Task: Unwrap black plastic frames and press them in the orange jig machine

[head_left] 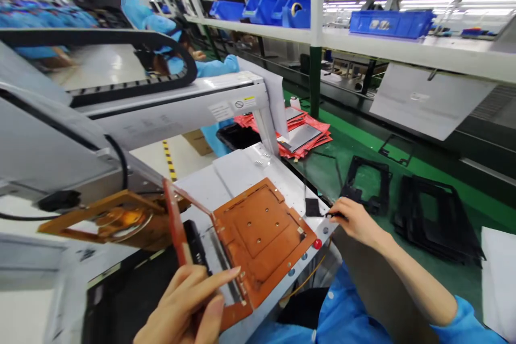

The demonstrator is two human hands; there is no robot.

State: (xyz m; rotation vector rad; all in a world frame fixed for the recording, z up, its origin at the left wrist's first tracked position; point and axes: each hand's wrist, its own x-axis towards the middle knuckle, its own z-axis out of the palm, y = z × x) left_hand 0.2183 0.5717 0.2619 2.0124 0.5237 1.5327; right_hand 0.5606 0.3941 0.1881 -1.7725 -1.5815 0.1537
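My left hand (189, 301) is at the near left corner of an orange-brown fixture plate (262, 231), its index finger stretched over the plate's hinged edge. A raised frame (177, 226) stands tilted along that edge, with a dark strip beside it. To the right, my right hand (357, 221) has its fingers pinched at the machine's edge, on a small dark thing too small to make out. Close to those fingers lies a black square pad (312, 207). A red button (317, 244) sits on the machine's front edge, just below the plate's right corner.
Black frames (437, 217) are stacked on the green bench (459, 274) at right. Silver panels in red wrap (302, 137) lie farther back. A white machine arm (181, 105) spans the left. Blue bins (391, 23) stand on a shelf. A person in blue (149, 16) is behind the arm.
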